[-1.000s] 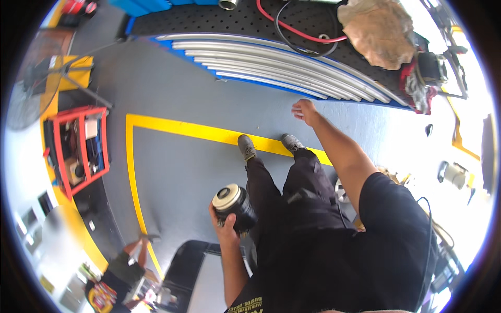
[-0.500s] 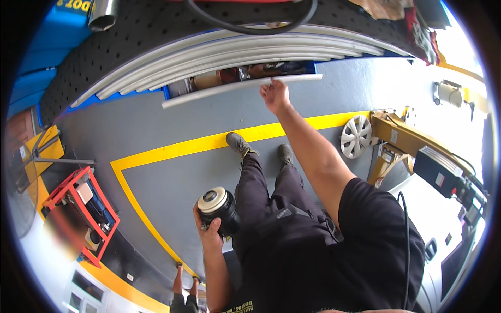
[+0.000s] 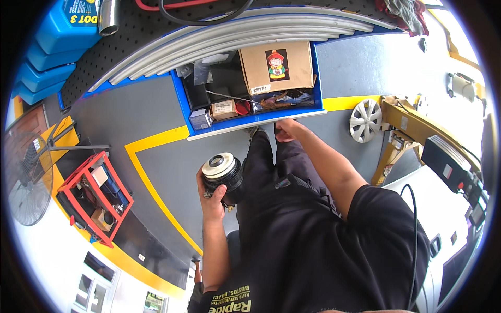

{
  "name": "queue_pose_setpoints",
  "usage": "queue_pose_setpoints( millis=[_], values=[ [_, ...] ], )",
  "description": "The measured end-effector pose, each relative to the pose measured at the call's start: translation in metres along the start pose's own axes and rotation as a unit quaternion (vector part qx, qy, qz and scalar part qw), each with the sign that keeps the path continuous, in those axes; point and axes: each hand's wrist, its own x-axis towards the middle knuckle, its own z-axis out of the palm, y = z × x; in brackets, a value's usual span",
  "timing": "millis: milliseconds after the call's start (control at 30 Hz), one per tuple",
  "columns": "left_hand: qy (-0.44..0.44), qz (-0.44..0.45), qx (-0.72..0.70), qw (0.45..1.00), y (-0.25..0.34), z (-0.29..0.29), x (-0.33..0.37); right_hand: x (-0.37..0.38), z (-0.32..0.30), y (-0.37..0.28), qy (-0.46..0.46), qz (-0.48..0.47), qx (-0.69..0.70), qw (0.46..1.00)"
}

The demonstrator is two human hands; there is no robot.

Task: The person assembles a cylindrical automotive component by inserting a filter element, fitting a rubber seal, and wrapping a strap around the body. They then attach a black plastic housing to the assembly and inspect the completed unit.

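My left hand (image 3: 213, 201) is wrapped round a black cylindrical canister (image 3: 229, 183) with a cream cap (image 3: 219, 165), held upright beside my left thigh. A small brass-coloured fitting shows at its lower side. At the front of a blue drawer (image 3: 317, 73), my right hand (image 3: 285, 130) grips the pale front edge, its fingers curled and partly hidden. The drawer stands well out from the cabinet. Inside lie a cardboard box (image 3: 253, 60) with a cartoon figure, a smaller carton (image 3: 223, 109), a round red thing (image 3: 242, 108), a thin rod and plastic-wrapped items.
Above the drawer, the black perforated cabinet top (image 3: 138, 31) bears blue bottles (image 3: 68, 31), a metal socket (image 3: 109, 18) and a cable. A red tool cart (image 3: 99, 195) and a fan (image 3: 31, 177) stand left. At right are a wheel cover (image 3: 365, 121) and a yellow lift arm (image 3: 412, 133).
My right hand has pulled the drawer toward me from slightly open to far out, so its contents now show. My left hand still holds the canister, slightly farther right.
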Motion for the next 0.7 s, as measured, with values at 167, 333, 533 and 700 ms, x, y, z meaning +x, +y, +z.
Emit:
queue_pose_setpoints(
  millis=[167,333,533,700],
  values=[
    [0.062,-0.014,-0.037,0.997,-0.014,-0.004,-0.018,-0.03,0.016,-0.012,0.24,-0.38,-0.402,0.798],
    [0.104,-0.014,-0.037,0.994,-0.03,-0.013,-0.038,0.007,0.073,-0.052,0.22,-0.196,-0.41,0.863],
    [0.143,-0.002,-0.012,0.99,-0.03,-0.02,-0.048,0.035,0.106,-0.063,0.225,-0.127,-0.383,0.887],
    [0.161,-0.004,-0.021,0.987,-0.018,-0.024,-0.04,0.014,0.104,-0.074,0.214,-0.118,-0.382,0.891]
  ],
)
